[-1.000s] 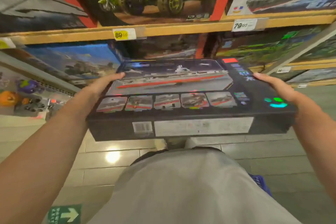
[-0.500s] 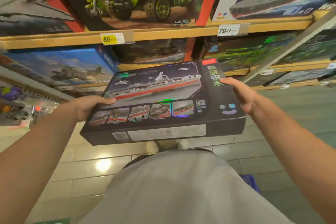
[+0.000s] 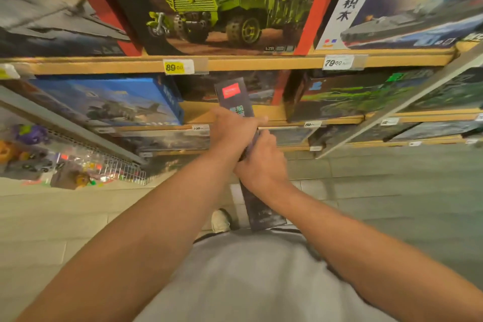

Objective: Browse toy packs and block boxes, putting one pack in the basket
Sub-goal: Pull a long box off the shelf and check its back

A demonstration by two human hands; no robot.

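Dark block box (image 3: 232, 94) held edge-on, frame centre, in front of shelves (image 3: 261, 63). L hand (image 3: 230, 131) grasps its upper part; R hand (image 3: 261, 162) grasps mid-section, just below L.

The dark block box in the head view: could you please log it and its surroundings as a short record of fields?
held item: dark block box, turned edge-on, narrow side facing the camera
left hand: grips the box near its upper part
right hand: grips the box lower down
shelf gap: bare shelf board behind the box
price tags: yellow 89.00 tag, white 79.00 tag
above: green truck box
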